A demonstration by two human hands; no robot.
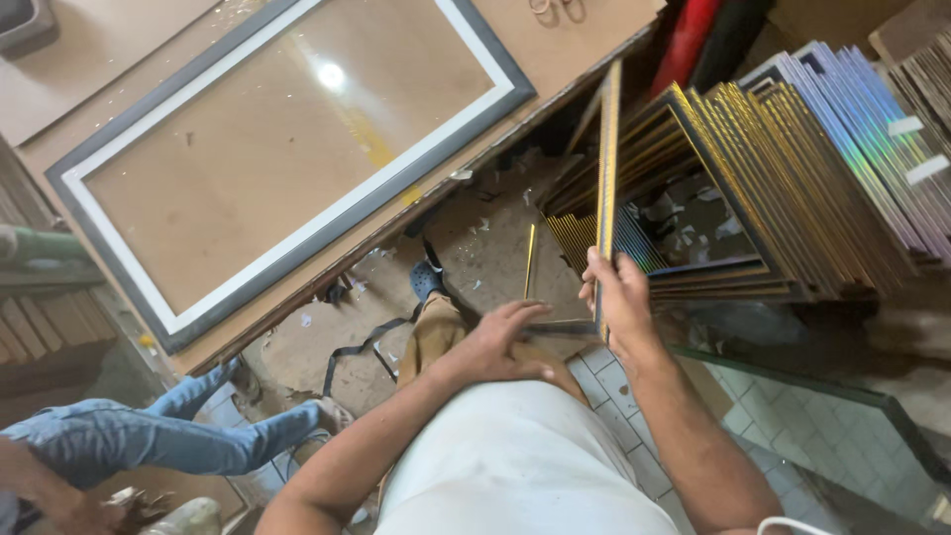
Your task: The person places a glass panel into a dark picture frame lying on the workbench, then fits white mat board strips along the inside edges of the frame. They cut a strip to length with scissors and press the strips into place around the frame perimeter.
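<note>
My right hand [616, 297] grips a thin gold and black picture frame [607, 168] by its lower edge, holding it upright on its side. My left hand [507, 339] rests flat on my knee, touching the bottom corner of that same frame. A leaning stack of several gold, black and iridescent frames [792, 168] stands just right of the held frame.
A large grey and white framed glass panel [287, 149] lies on a wooden board [555, 40] at the upper left. Another person's legs in blue jeans [168, 431] stretch in from the lower left. A tiled-pattern sheet [822, 426] lies at the lower right. Scraps litter the floor [475, 238].
</note>
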